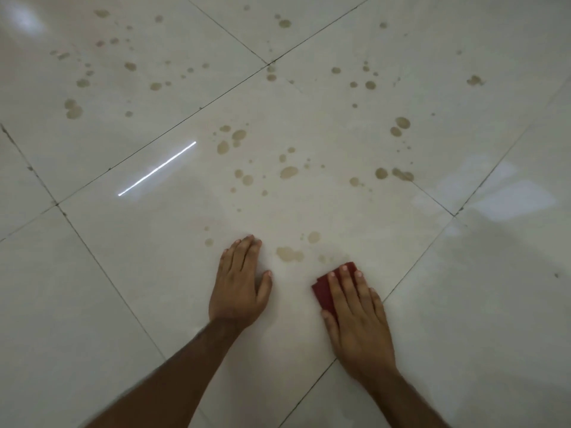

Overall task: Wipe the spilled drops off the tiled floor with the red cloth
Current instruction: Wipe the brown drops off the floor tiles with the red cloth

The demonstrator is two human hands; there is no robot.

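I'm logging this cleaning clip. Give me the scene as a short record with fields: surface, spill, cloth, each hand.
surface: glossy pale tiled floor with dark grout lines
spill: many brownish drops scattered ahead of the hands, nearest blotch lying between them
cloth: red cloth, folded, flat on the tile
right hand: straight fingers pressing on the cloth
left hand: flat on bare tile, holding nothing
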